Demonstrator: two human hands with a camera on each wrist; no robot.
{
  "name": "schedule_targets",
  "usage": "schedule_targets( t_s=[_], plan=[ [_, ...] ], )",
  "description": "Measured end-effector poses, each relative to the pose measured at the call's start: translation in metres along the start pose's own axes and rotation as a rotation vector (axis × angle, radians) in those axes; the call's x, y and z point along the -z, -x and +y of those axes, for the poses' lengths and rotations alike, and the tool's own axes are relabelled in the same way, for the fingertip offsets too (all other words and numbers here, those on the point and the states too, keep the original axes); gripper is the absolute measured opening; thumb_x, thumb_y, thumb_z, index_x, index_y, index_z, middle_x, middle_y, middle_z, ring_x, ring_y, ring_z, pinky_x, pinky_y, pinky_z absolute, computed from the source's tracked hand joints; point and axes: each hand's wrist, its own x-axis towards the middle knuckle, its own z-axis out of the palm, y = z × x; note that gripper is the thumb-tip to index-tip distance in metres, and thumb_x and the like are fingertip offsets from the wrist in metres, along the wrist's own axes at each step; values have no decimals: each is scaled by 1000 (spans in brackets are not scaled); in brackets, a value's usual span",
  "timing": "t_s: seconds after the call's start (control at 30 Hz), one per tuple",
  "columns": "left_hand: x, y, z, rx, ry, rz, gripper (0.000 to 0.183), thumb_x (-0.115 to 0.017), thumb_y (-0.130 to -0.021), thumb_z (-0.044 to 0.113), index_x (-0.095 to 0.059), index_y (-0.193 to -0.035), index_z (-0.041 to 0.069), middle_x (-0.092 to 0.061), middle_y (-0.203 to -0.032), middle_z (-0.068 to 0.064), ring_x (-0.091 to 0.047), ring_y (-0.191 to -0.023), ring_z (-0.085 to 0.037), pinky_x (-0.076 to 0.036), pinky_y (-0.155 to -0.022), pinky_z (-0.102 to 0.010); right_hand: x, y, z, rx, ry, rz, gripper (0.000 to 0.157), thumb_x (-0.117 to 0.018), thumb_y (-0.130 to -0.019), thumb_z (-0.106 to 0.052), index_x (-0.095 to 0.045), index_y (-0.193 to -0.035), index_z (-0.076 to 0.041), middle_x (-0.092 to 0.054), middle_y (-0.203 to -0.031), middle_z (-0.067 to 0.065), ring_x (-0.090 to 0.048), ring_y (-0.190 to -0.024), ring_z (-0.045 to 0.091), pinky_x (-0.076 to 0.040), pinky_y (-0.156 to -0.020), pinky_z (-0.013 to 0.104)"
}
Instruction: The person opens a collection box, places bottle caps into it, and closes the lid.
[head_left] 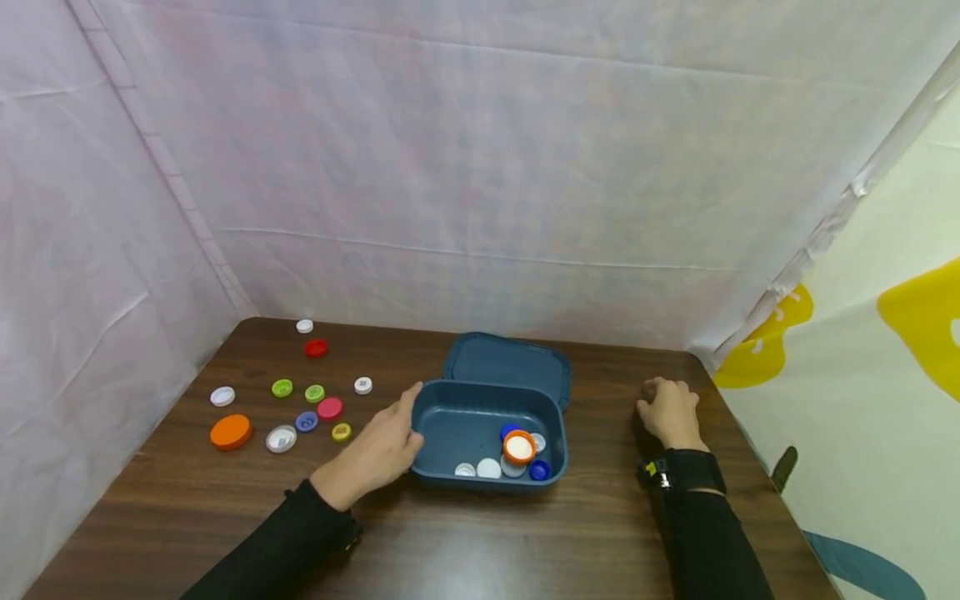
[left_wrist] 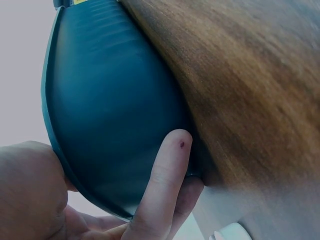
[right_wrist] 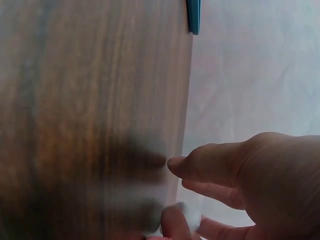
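A dark blue plastic box (head_left: 487, 392) stands on the table with several bottle caps inside, among them an orange-and-white cap (head_left: 519, 447) and a dark blue cap (head_left: 540, 471). My left hand (head_left: 378, 454) grips the box's left end; in the left wrist view, fingers (left_wrist: 167, 170) lie against its outer wall (left_wrist: 115, 100). Far to the right of the box, my right hand (head_left: 671, 412) is low over the table, its fingers bent. Something pale and something reddish show by its fingertips in the right wrist view, too unclear to name or to tell whether held.
Behind the box lies its blue lid (head_left: 506, 362). Several loose caps are spread at the left, including a large orange cap (head_left: 231, 432), a red cap (head_left: 317, 348), a pink cap (head_left: 330, 408) and a yellow cap (head_left: 341, 432). White cloth walls (head_left: 480, 208) border the brown table (head_left: 465, 550).
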Motion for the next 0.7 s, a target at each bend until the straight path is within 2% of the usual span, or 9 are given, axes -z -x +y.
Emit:
schedule_targets(
  t_s=[0.1, 0.17, 0.33, 0.47, 0.6, 0.7],
  plan=[
    [0, 0, 0, 3, 1, -6, 82, -63, -112, 4, -23, -183, 1, -56, -166, -32, -72, -89, -17, -67, -82, -38, 0, 2, 1, -33, 1, -4, 45, -72, -109, -12, -69, -147, 11, -52, -152, 49, -45, -139, 71, -56, -107, 80],
    [-1, 0, 1, 2, 0, -6, 82, -63, -112, 4, -23, -183, 1, -56, -166, -32, -72, -91, -18, -68, -83, -38, 0, 2, 2, -26, 6, 7, 43, -72, -108, -11, -70, -145, 11, -55, -151, 49, -46, -139, 73, -54, -109, 81],
    [-1, 0, 0, -12, -10, 5, 81, -63, -112, 4, -24, -183, 0, -55, -168, -33, -74, -98, -22, -68, -86, -40, 0, 2, 3, 67, 18, 49, 32, -71, -103, -4, -79, -129, 13, -73, -134, 43, -64, -132, 67, -55, -114, 75],
    [-1, 0, 0, -20, -16, 15, 81, -63, -112, 4, -24, -182, -1, -54, -171, -33, -75, -104, -25, -69, -88, -41, 0, 2, -4, 114, -1, 55, 26, -69, -102, -3, -83, -119, 11, -80, -123, 37, -73, -120, 60, -61, -103, 70],
    [-1, 1, 0, -21, -12, 10, 81, -63, -112, 4, -24, -182, -1, -55, -169, -33, -74, -102, -25, -69, -88, -41, 0, 5, -18, 183, -38, 55, 25, -68, -103, -5, -83, -117, 9, -83, -118, 33, -77, -112, 54, -62, -98, 68],
    [0, 1, -1, -28, -13, 10, 81, -63, -111, 4, -25, -182, -1, -57, -167, -32, -74, -102, -25, -69, -89, -42, 1, 11, -36, 261, -71, 40, 23, -69, -107, -6, -83, -120, 7, -84, -117, 30, -79, -108, 50, -64, -96, 67]
  ],
)
